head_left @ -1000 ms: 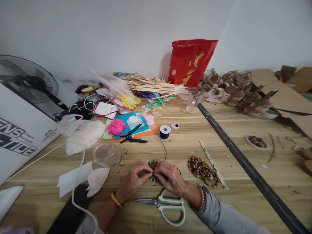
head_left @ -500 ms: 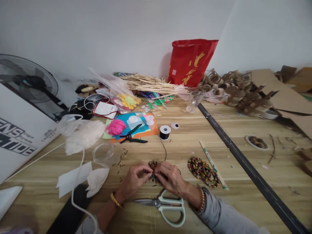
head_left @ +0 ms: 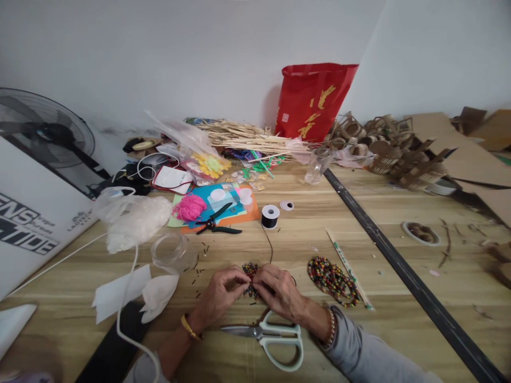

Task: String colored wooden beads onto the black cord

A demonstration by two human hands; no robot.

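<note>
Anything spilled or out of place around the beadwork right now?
Yes: small dark bits lie scattered loose on the table between the clear jar and the left hand. Both hands pinch the beaded piece; scissors lie just below the right hand.

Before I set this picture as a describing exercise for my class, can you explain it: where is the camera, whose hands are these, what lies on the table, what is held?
No machine here: a person works with two bare hands, and the only camera sits on their head, looking forward and down. The left hand and right hand meet at the fingertips, pinching a small cluster of coloured beads. A thin black cord runs from there to a black spool. On the wooden table also lie scissors by the wrists, a coil of beads to the right, black pliers and pink yarn.
</note>
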